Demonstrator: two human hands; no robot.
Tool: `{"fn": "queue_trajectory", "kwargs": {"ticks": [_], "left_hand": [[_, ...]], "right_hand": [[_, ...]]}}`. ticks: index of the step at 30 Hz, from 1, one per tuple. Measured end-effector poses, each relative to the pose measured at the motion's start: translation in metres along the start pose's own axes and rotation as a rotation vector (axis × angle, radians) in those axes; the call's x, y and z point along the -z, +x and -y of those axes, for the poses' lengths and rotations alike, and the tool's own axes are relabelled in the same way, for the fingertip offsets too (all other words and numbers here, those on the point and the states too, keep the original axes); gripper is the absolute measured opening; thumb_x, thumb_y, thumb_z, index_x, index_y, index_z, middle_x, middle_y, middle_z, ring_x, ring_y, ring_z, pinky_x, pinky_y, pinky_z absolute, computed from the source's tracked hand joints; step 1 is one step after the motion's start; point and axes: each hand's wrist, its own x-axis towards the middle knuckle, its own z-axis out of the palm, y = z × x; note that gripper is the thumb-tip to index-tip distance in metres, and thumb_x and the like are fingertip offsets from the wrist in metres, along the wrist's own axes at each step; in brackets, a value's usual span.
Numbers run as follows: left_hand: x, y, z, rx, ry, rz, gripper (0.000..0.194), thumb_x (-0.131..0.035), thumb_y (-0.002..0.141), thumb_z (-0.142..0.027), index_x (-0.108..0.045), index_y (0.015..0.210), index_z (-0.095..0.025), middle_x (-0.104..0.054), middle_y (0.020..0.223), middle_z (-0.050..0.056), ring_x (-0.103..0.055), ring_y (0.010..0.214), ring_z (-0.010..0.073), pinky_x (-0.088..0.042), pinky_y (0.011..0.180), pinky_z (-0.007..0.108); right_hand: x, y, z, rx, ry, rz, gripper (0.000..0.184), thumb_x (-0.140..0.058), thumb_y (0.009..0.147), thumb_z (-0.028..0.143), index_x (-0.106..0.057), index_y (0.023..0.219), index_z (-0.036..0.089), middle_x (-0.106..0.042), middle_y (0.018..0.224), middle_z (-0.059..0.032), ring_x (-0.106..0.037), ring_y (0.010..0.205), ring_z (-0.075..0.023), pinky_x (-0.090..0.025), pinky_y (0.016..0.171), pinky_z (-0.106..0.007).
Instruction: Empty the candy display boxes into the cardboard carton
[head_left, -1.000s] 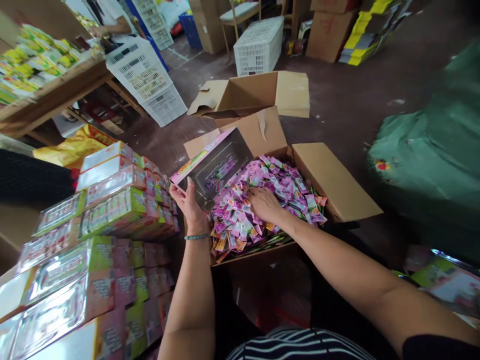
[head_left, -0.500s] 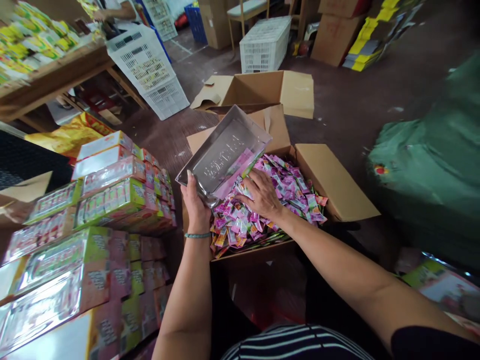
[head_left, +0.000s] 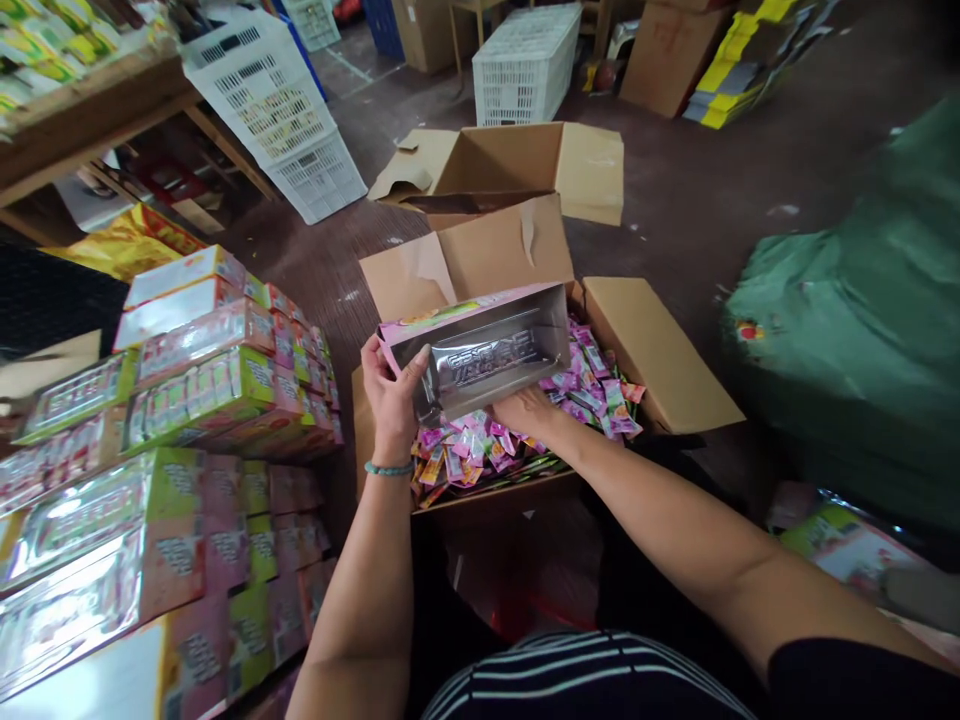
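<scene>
My left hand (head_left: 391,392) grips the left end of a pink and green retail box (head_left: 495,345), with the thumb inside its rim. The box is tilted toward me and shows a bare inside with an embossed clear plastic panel. Under its lower edge reaches my right hand (head_left: 525,412), at the pile of small pink candy sachets (head_left: 480,445); its fingers are hidden by the box and the sachets. The sachets fill an open cardboard carton (head_left: 652,350) in front of me.
Packed retail boxes (head_left: 187,540) are stacked on my left. Beyond the carton stands another open carton (head_left: 510,165). White plastic crates (head_left: 525,65) are farther back, left and centre. A green tarp-like cover (head_left: 847,320) bulges at the right.
The retail box has been turned, so its open inside faces me and its printed side is uppermost. My right hand has gone from above the sachets to beneath the box.
</scene>
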Motion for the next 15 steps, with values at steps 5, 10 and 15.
{"fn": "queue_trajectory", "kwargs": {"ticks": [5, 10, 15], "left_hand": [[0.019, 0.024, 0.005, -0.198, 0.067, -0.29, 0.074, -0.094, 0.061, -0.062, -0.052, 0.108, -0.023, -0.068, 0.104, 0.002, -0.069, 0.095, 0.0188, -0.056, 0.097, 0.038], [0.05, 0.043, 0.008, -0.197, -0.035, -0.633, 0.056, -0.084, 0.077, -0.053, -0.043, 0.102, -0.024, -0.06, 0.098, -0.003, -0.068, 0.098, 0.0172, -0.056, 0.099, 0.04], [0.066, 0.04, 0.001, -0.171, -0.042, -0.551, 0.049, -0.072, 0.085, -0.058, -0.039, 0.102, -0.025, -0.061, 0.114, 0.0, -0.065, 0.119, 0.0213, -0.058, 0.099, 0.04]], "right_hand": [[0.004, -0.011, -0.003, 0.061, -0.132, 0.003, 0.03, -0.063, 0.096, 0.009, -0.073, 0.125, 0.011, -0.072, 0.111, -0.0168, -0.065, 0.108, -0.0325, -0.05, 0.099, -0.044], [-0.018, -0.004, -0.021, -0.346, -0.125, -0.127, 0.059, -0.052, 0.109, 0.056, -0.049, 0.16, 0.027, -0.04, 0.161, -0.0193, -0.034, 0.147, -0.0457, -0.037, 0.112, -0.066], [-0.069, 0.014, -0.001, -0.383, -0.093, 0.116, 0.075, -0.054, 0.099, 0.078, -0.044, 0.162, 0.039, -0.024, 0.17, -0.0176, -0.034, 0.147, -0.049, -0.039, 0.109, -0.07]]}}
